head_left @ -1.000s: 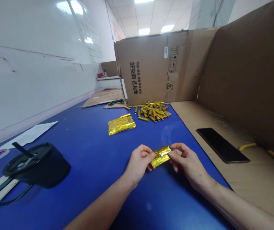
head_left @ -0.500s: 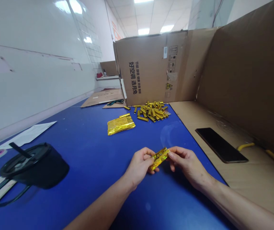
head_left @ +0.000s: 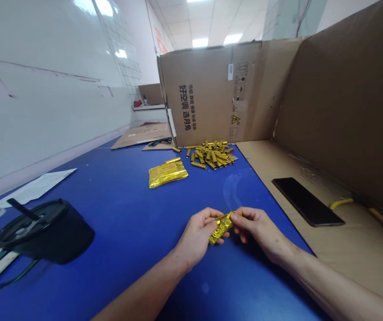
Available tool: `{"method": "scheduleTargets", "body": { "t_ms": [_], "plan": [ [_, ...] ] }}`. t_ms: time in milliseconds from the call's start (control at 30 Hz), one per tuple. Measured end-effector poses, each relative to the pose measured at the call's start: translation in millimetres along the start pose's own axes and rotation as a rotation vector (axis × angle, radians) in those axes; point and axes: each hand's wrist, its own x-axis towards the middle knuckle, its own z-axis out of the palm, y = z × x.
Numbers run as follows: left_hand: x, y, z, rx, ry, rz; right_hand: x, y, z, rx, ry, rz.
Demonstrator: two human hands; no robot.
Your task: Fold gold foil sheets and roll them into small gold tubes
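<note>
Both hands pinch one small gold foil piece [head_left: 221,228] just above the blue table [head_left: 127,214]. My left hand [head_left: 200,236] grips its lower left end, fingers curled round it. My right hand [head_left: 256,229] grips its upper right end with thumb and fingertips. The foil looks folded into a narrow, tilted strip. Farther back lies a flat stack of gold foil sheets [head_left: 168,173], and behind it a heap of several small rolled gold pieces [head_left: 211,155].
A black lidded cup with a straw [head_left: 44,229] lies at the left. A black phone [head_left: 307,201] rests on cardboard at the right beside yellow cable [head_left: 379,216]. A big cardboard box [head_left: 218,96] stands behind; a white sheet [head_left: 32,189] lies by the wall.
The gold foil has gone from a wider flat piece to a narrower folded strip between my fingers. Both hands have drawn closer together and slightly lower.
</note>
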Motion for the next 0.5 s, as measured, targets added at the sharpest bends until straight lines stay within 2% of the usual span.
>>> {"method": "scheduleTargets", "body": {
  "t_ms": [233, 500],
  "plan": [
    [2, -9, 0.5, 0.037, -0.021, 0.050, 0, 0, -1, -0.018, -0.001, 0.038],
    [2, -13, -3.9, 0.148, -0.091, 0.155, 0, 0, 0, 0.129, 0.031, 0.086]
  ]
}}
